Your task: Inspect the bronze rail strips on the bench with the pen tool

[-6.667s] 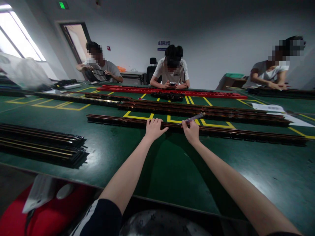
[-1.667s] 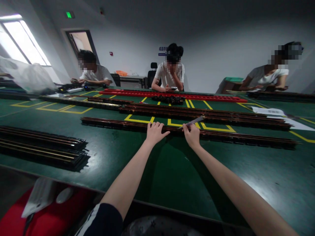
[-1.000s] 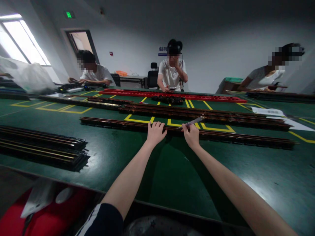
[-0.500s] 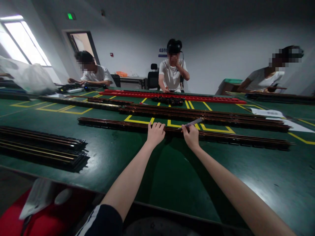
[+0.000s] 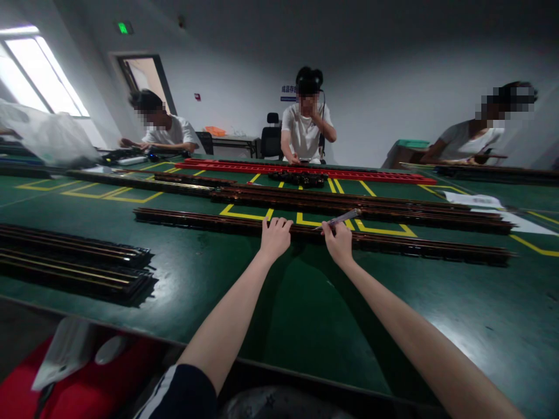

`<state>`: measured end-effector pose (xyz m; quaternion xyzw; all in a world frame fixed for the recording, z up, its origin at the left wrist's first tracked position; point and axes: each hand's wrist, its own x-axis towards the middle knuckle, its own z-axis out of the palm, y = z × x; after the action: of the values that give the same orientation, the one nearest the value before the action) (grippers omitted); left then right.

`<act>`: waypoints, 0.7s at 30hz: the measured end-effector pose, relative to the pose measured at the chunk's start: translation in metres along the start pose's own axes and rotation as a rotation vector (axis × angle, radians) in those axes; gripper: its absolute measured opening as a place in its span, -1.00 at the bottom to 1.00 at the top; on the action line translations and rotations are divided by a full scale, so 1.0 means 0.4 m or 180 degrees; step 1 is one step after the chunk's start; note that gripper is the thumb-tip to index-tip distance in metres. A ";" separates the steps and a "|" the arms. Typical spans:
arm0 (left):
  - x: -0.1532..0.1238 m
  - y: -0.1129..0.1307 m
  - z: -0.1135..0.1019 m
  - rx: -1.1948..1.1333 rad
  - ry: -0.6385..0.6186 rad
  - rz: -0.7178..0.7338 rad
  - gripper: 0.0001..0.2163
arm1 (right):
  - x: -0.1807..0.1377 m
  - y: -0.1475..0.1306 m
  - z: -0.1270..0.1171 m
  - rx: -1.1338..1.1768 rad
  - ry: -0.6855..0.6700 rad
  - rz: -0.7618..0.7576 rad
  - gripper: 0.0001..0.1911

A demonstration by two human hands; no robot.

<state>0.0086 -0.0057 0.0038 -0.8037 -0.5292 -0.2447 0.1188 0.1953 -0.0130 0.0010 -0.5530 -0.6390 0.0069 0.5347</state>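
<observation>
A long dark strip with copper-coloured lines (image 5: 419,245) lies crosswise on the green table in front of me. My left hand (image 5: 276,237) is draped over its middle, fingers bent across the far side and the thumb hidden. Just to the right, my right hand (image 5: 338,241) pinches a slim screwdriver-like tool with a clear handle (image 5: 347,217). The tool slants down to the left, and its thin tip is at the strip between my hands. Whether the tip touches the strip I cannot tell.
Behind the strip lies a stack of similar strips (image 5: 371,203), then a red slotted rail (image 5: 375,176) and a dark cluster of parts (image 5: 301,179). More strips (image 5: 65,265) lie at left. White papers (image 5: 474,199) are at right. Three people sit across the table.
The long strip has slid slightly left under my hands. My left hand has shifted a little left with it, while the tool keeps nearly the same place and slant.
</observation>
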 end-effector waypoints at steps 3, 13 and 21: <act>0.000 -0.001 0.002 -0.0023 -0.0031 0.0003 -0.63 | 0.000 -0.003 -0.001 0.0003 0.0039 0.0028 -0.62; 0.001 0.000 -0.008 -0.0082 -0.0114 -0.0041 -0.62 | -0.001 -0.007 -0.004 0.0009 0.0094 0.0144 -0.59; 0.002 -0.002 -0.007 -0.0107 -0.0107 -0.0046 -0.63 | 0.001 0.001 -0.002 -0.0033 0.0008 0.0070 -0.56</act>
<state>0.0073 -0.0060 0.0065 -0.8057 -0.5327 -0.2409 0.0947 0.1962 -0.0130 0.0011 -0.5627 -0.6323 0.0088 0.5325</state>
